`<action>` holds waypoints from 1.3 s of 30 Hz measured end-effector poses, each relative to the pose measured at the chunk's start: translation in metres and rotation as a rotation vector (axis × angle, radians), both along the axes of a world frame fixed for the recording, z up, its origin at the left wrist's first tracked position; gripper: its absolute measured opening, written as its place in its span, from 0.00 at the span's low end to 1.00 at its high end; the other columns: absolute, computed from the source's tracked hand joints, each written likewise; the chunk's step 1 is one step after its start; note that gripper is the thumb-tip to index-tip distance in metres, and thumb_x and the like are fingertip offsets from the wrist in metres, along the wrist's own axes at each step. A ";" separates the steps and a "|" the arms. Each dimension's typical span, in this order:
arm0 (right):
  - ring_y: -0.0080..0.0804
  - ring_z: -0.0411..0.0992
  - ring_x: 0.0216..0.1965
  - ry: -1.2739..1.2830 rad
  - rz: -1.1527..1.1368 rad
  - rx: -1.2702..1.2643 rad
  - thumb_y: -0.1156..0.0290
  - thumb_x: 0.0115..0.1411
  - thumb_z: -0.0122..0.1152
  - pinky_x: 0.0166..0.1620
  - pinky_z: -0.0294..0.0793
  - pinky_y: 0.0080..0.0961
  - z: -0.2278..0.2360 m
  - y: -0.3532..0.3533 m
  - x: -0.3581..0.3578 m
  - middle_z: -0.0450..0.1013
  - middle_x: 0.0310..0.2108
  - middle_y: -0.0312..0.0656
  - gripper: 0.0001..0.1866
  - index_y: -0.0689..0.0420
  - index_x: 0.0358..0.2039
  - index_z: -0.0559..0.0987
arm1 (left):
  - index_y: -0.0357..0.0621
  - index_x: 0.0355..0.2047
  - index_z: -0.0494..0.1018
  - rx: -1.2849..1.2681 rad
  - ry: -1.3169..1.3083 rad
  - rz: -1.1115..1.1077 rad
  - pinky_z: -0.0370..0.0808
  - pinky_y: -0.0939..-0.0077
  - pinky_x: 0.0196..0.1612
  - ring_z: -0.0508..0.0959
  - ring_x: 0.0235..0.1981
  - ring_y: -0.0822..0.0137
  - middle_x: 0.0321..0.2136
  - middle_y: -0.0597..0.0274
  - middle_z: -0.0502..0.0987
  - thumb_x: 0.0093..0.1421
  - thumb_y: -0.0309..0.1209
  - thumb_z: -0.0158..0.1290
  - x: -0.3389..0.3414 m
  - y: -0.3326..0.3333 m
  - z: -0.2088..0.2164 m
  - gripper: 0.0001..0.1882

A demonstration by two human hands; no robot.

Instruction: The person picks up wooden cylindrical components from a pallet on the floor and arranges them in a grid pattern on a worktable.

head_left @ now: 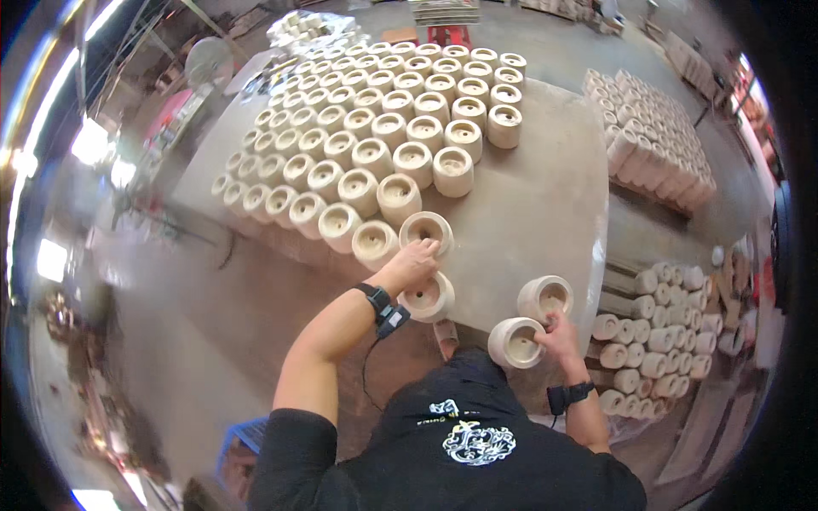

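Two pale, thick-walled round pots stand by my left hand (pixel 413 262) at the table's near edge: an upper pot (pixel 436 232) and a lower pot (pixel 429 300). The fingers of that hand are closed at their adjoining rims, dipping into the upper pot's mouth. To the right, my right hand (pixel 559 337) grips another pair where they meet, a far pot (pixel 546 298) and a near pot (pixel 515 342). Its thumb and fingers hook over their rims. Both of these pots tilt, mouths toward the hand. Each wrist wears a black strap.
Rows of similar pots (pixel 371 156) fill the left and far part of the table (pixel 545 196). Stacked pots (pixel 652 140) stand on a pallet to the right, and more lie in piles (pixel 656 341) nearer. A blue plastic stool (pixel 243 439) is at lower left.
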State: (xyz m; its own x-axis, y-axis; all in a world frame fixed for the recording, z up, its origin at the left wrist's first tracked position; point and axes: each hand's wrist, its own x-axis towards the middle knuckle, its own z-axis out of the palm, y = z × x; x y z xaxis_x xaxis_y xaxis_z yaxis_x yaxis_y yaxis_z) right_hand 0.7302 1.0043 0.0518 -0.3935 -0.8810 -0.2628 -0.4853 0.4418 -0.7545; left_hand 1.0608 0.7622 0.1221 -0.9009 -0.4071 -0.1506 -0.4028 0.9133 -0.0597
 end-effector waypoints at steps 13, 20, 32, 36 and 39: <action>0.41 0.79 0.30 0.062 -0.087 0.193 0.68 0.39 0.69 0.36 0.77 0.33 0.021 -0.087 0.011 0.78 0.26 0.48 0.27 0.61 0.43 0.76 | 0.52 0.34 0.79 0.024 -0.016 -0.072 0.66 0.65 0.53 0.69 0.50 0.56 0.43 0.57 0.71 0.44 0.39 0.62 -0.024 -0.111 -0.080 0.16; 0.41 0.79 0.31 0.102 -0.012 0.215 0.67 0.39 0.68 0.36 0.78 0.33 0.022 -0.148 -0.006 0.78 0.27 0.50 0.28 0.62 0.44 0.76 | 0.49 0.47 0.73 0.158 0.114 0.014 0.56 0.59 0.65 0.62 0.60 0.51 0.53 0.49 0.66 0.46 0.33 0.61 0.000 -0.108 -0.078 0.24; 0.50 0.76 0.42 0.317 0.363 -0.033 0.66 0.41 0.66 0.46 0.75 0.39 -0.051 -0.397 -0.032 0.77 0.37 0.54 0.25 0.59 0.43 0.77 | 0.45 0.55 0.68 0.350 0.329 0.757 0.62 0.54 0.61 0.64 0.59 0.44 0.56 0.46 0.67 0.52 0.29 0.58 0.142 0.052 -0.035 0.28; 0.49 0.75 0.45 0.316 0.259 -0.051 0.68 0.42 0.65 0.49 0.75 0.39 0.001 -0.439 -0.014 0.77 0.41 0.54 0.27 0.57 0.47 0.75 | 0.43 0.49 0.73 0.450 0.210 1.100 0.67 0.56 0.57 0.70 0.53 0.45 0.49 0.45 0.73 0.54 0.32 0.57 0.216 0.135 -0.046 0.21; 0.49 0.74 0.48 0.245 0.193 0.018 0.69 0.41 0.65 0.51 0.74 0.39 -0.005 -0.456 -0.013 0.76 0.44 0.55 0.31 0.56 0.51 0.73 | 0.44 0.49 0.73 0.573 0.150 1.368 0.68 0.59 0.55 0.71 0.52 0.47 0.47 0.47 0.75 0.54 0.33 0.56 0.230 0.167 -0.041 0.21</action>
State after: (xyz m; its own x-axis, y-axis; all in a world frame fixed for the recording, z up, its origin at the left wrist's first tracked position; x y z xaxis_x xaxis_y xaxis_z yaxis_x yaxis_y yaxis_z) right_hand 0.7174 0.5479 0.0469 -0.2729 -0.9416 -0.1971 -0.7276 0.3361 -0.5980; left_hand 1.2904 0.9295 0.0814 0.0996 -0.8476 -0.5213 -0.9155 -0.2833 0.2857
